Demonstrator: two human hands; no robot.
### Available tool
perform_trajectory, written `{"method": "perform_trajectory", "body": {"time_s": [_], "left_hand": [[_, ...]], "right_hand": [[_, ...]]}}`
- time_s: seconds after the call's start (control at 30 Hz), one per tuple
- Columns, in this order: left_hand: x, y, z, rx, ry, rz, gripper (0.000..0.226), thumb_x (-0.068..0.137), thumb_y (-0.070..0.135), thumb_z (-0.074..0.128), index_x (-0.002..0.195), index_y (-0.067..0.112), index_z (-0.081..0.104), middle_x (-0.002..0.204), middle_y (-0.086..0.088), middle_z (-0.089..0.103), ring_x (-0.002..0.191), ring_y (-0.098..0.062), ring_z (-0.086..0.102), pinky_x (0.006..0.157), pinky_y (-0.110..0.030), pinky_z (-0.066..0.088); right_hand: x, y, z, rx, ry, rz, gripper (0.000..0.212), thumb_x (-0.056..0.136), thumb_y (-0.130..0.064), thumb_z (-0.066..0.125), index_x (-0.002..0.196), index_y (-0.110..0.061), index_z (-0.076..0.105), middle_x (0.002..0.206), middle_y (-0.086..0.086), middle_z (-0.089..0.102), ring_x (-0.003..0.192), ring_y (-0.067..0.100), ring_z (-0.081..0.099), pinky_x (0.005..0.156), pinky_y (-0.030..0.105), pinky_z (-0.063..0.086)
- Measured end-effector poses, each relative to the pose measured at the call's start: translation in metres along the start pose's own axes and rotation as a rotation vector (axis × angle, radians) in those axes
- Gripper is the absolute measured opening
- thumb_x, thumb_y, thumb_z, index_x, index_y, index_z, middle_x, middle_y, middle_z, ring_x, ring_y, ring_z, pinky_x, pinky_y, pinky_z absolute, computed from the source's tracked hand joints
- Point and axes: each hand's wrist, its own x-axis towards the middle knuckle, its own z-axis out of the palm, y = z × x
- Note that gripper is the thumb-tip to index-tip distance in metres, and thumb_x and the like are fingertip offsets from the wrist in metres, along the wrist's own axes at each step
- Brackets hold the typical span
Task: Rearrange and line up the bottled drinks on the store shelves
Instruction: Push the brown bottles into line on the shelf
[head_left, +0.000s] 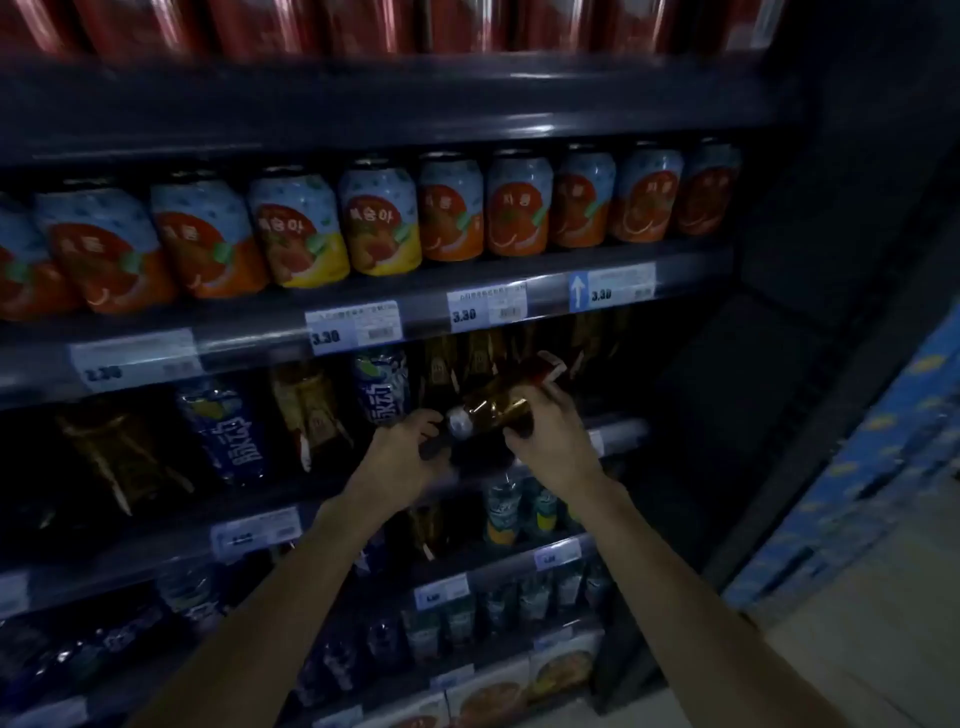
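Right hand (545, 441) fingers clasp the tilted amber bottle (506, 397); left hand (402, 457) fingers pinch its cap end.

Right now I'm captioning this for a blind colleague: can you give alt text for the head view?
Two bare hands, left hand and right hand, hold a brown bottle tilted on its side before a dim store shelf. A row of fruit drink cans sits above white price tags.
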Motion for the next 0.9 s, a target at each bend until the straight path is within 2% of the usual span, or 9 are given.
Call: {"method": "perform_trajectory", "body": {"time_s": [0.1, 0.3, 0.43, 0.6, 0.7, 0.83, 0.9], "left_hand": [[0.004, -0.006, 0.009, 0.018, 0.013, -0.028, 0.046, 0.083, 0.019, 0.069, 0.126, 0.012, 0.055, 0.114, -0.007, 0.063, 0.102, -0.018, 0.059, 0.086, -0.024, 0.046], [0.006, -0.015, 0.028, 0.072, 0.043, -0.042, 0.043, 0.083, 0.02, 0.069, 0.124, 0.014, 0.056, 0.107, -0.004, 0.064, 0.099, -0.017, 0.06, 0.084, -0.026, 0.048], [0.006, -0.017, 0.033, 0.089, 0.074, -0.03, 0.043, 0.083, 0.021, 0.069, 0.124, 0.014, 0.056, 0.106, -0.004, 0.063, 0.099, -0.017, 0.059, 0.085, -0.031, 0.05], [0.004, -0.018, 0.036, 0.109, 0.103, -0.018, 0.042, 0.083, 0.02, 0.069, 0.122, 0.013, 0.058, 0.106, -0.004, 0.062, 0.1, -0.019, 0.057, 0.088, -0.036, 0.05], [0.002, -0.019, 0.037, 0.099, 0.12, -0.017, 0.04, 0.082, 0.019, 0.069, 0.121, 0.012, 0.059, 0.106, -0.005, 0.063, 0.102, -0.02, 0.056, 0.088, -0.039, 0.05], [0.001, -0.019, 0.038, 0.08, 0.135, -0.025, 0.039, 0.082, 0.018, 0.069, 0.12, 0.011, 0.06, 0.107, -0.006, 0.063, 0.102, -0.021, 0.057, 0.09, -0.038, 0.049], [0.001, -0.017, 0.038, 0.072, 0.134, -0.032, 0.04, 0.082, 0.018, 0.069, 0.12, 0.011, 0.06, 0.107, -0.005, 0.063, 0.102, -0.02, 0.057, 0.09, -0.036, 0.049]], "right_hand": [[0.013, 0.01, 0.008, -0.169, 0.007, -0.024, 0.055, 0.081, -0.023, 0.069, 0.132, -0.012, 0.051, 0.132, 0.008, 0.045, 0.12, 0.029, 0.041, 0.095, 0.044, 0.042], [0.026, 0.024, 0.027, -0.33, 0.005, -0.048, 0.063, 0.078, -0.032, 0.072, 0.134, -0.018, 0.048, 0.132, 0.009, 0.042, 0.126, 0.03, 0.034, 0.101, 0.045, 0.035], [0.033, 0.025, 0.037, -0.375, 0.023, -0.124, 0.061, 0.073, -0.03, 0.076, 0.128, -0.015, 0.054, 0.126, 0.013, 0.048, 0.125, 0.035, 0.037, 0.102, 0.048, 0.032], [0.042, 0.027, 0.042, -0.389, 0.022, -0.264, 0.062, 0.071, -0.029, 0.077, 0.128, -0.015, 0.057, 0.14, 0.008, 0.048, 0.134, 0.032, 0.034, 0.107, 0.05, 0.027], [0.045, 0.03, 0.043, -0.369, 0.016, -0.298, 0.062, 0.07, -0.03, 0.079, 0.127, -0.016, 0.058, 0.137, 0.005, 0.054, 0.134, 0.028, 0.037, 0.108, 0.05, 0.025], [0.043, 0.034, 0.043, -0.352, 0.088, -0.325, 0.059, 0.061, -0.028, 0.085, 0.115, -0.012, 0.066, 0.123, 0.006, 0.064, 0.122, 0.032, 0.051, 0.102, 0.053, 0.034], [0.041, 0.034, 0.043, -0.347, 0.098, -0.324, 0.058, 0.061, -0.029, 0.085, 0.114, -0.012, 0.067, 0.122, 0.006, 0.065, 0.121, 0.031, 0.052, 0.101, 0.054, 0.036]]}}
